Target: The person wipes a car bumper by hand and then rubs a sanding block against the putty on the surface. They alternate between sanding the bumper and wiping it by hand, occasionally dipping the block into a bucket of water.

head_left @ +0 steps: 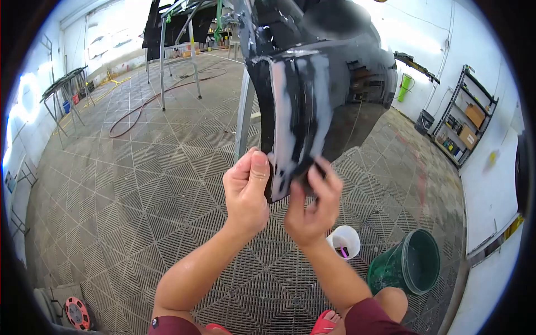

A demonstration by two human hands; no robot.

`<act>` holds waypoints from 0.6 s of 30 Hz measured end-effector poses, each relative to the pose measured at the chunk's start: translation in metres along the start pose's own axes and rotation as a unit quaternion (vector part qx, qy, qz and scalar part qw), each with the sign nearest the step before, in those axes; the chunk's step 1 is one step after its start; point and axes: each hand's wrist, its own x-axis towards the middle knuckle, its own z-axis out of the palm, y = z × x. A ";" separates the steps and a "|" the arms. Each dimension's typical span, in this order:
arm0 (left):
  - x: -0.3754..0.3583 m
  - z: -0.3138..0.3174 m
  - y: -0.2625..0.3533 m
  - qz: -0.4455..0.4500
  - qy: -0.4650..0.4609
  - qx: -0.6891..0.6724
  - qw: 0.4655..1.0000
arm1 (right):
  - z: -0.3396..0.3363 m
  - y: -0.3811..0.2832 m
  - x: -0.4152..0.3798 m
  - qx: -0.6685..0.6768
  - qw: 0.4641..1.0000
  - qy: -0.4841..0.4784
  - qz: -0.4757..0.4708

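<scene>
A black car bumper (pixel 357 123) hangs in front of me, glossy on its right side. Pale, dull sanded streaks (pixel 282 111) run down its left end, which looks wet. My left hand (pixel 247 192) is closed around the lower left edge of the bumper, thumb up. Against the lower face, my right hand (pixel 315 206) has its fingers bent over a dark, flat piece like sandpaper (pixel 303 168). That hand is smeared by motion, and its fingers partly hide the piece.
A white bucket (pixel 344 241) with a purple item inside and a green bucket (pixel 410 262) stand on the grated floor at lower right. Metal stands (pixel 192 50), a red hose (pixel 142 106) and a shelf rack (pixel 463 117) are farther back. An orange reel (pixel 77 312) lies lower left.
</scene>
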 end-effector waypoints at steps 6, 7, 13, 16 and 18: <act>-0.002 0.004 0.006 -0.040 0.009 0.006 0.999 | 0.002 -0.006 -0.015 0.006 1.000 0.015 -0.004; -0.001 -0.001 -0.002 -0.016 0.017 0.027 0.999 | 0.001 -0.010 -0.024 0.011 1.000 0.006 0.000; -0.004 0.009 0.011 -0.051 0.012 -0.032 0.998 | 0.011 -0.004 0.034 0.018 0.999 0.011 -0.031; -0.001 -0.003 0.002 -0.033 0.010 -0.018 0.999 | -0.001 0.012 -0.020 0.006 0.999 0.001 -0.049; 0.002 -0.005 -0.004 -0.026 0.008 0.010 1.000 | -0.005 0.021 -0.012 0.015 0.997 -0.030 -0.076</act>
